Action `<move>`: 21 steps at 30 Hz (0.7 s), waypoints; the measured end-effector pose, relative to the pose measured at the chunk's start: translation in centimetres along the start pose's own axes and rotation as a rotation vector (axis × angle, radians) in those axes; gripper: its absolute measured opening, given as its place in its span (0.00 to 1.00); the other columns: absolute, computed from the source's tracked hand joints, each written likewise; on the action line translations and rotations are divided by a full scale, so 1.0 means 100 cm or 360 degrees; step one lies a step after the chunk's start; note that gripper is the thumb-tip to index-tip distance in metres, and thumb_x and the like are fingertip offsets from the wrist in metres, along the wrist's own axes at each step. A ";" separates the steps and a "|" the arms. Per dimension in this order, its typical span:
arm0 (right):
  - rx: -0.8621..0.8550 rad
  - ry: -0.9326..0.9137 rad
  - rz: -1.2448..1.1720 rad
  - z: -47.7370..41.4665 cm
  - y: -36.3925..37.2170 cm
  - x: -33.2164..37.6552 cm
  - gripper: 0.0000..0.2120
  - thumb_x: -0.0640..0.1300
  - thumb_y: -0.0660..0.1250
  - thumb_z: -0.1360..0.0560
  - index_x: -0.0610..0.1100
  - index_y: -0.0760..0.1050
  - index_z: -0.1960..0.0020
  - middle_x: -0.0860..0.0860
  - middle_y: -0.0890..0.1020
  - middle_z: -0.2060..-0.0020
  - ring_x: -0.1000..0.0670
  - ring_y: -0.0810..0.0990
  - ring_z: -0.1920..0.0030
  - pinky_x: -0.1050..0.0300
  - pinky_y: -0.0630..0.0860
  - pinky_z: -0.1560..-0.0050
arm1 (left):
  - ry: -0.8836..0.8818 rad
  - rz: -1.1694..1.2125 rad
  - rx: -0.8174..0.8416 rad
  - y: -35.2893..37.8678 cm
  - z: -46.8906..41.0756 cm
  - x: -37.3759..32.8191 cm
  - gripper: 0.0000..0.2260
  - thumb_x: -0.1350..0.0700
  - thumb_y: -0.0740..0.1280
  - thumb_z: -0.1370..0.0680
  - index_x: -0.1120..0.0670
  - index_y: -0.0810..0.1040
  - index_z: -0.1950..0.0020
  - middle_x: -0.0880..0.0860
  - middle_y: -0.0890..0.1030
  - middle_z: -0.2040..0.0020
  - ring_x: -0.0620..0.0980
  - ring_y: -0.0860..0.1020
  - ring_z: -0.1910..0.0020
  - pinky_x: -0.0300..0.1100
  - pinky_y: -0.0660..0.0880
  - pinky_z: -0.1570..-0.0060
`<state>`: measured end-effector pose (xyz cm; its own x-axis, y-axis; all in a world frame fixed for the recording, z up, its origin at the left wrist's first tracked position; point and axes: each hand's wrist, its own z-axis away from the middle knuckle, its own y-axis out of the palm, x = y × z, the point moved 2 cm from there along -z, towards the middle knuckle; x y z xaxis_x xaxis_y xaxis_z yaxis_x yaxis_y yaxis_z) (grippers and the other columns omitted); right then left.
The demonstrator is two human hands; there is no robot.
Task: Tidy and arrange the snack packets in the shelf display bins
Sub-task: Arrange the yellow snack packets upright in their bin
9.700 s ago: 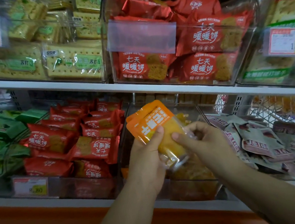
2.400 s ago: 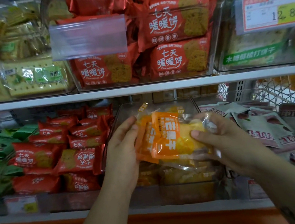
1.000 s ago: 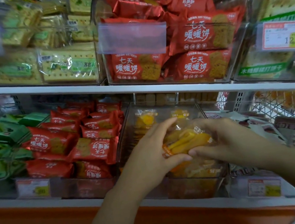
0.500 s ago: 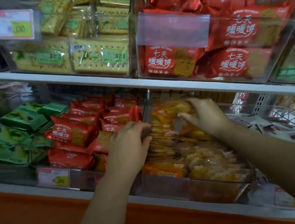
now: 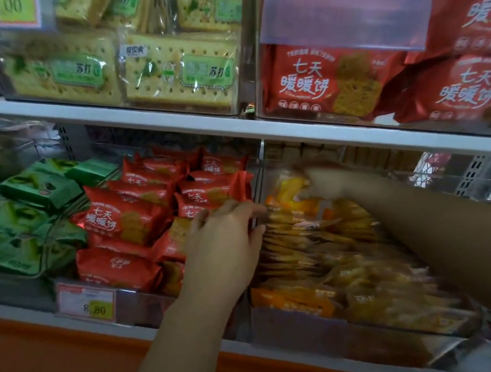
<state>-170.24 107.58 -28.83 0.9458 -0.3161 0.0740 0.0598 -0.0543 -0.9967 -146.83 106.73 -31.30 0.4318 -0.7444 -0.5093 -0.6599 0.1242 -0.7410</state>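
The person is seemingly finishing the bin (image 5: 304, 324) of orange packets (image 5: 326, 256), left hand (image 5: 224, 245) pressing them with straight fingers, right hand (image 5: 323, 186) too blurred to tell its fingers.

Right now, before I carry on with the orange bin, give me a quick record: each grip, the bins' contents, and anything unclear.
left grip: fingers straight, fingertips at the left edge of the orange packets
right grip: at the back of the orange row, on a packet; blurred, hold unclear
orange bin: packets filed on edge, front to back
left neighbour: red packets, loosely piled
far left: green packets
price tag: on the front, below the red packets
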 end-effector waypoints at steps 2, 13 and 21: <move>0.0030 -0.0047 -0.0054 -0.007 0.005 0.008 0.34 0.48 0.69 0.26 0.46 0.58 0.26 0.45 0.67 0.30 0.46 0.68 0.33 0.61 0.65 0.41 | 0.0015 0.0033 -0.0019 0.001 0.000 0.000 0.10 0.53 0.65 0.23 0.44 0.77 0.42 0.43 0.77 0.43 0.44 0.74 0.43 0.46 0.60 0.33; 0.0032 -0.0256 -0.0270 -0.010 0.024 0.003 0.20 0.47 0.58 0.20 0.47 0.65 0.29 0.50 0.69 0.30 0.51 0.68 0.32 0.66 0.61 0.42 | 0.0102 0.0015 -0.0084 0.006 0.007 0.004 0.10 0.56 0.67 0.24 0.48 0.80 0.43 0.46 0.78 0.45 0.46 0.77 0.46 0.56 0.63 0.32; 0.0083 -0.0305 -0.0318 -0.007 0.035 0.001 0.16 0.43 0.64 0.22 0.44 0.74 0.35 0.49 0.74 0.34 0.51 0.68 0.32 0.71 0.59 0.44 | 0.0087 0.0009 -0.0085 0.004 0.006 0.001 0.11 0.57 0.67 0.24 0.48 0.80 0.43 0.45 0.78 0.45 0.46 0.77 0.46 0.55 0.64 0.33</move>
<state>-170.12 106.70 -32.32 0.9564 -0.1191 0.2668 0.2629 -0.0474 -0.9637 -146.69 107.14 -31.94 0.3947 -0.7787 -0.4876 -0.6947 0.0943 -0.7131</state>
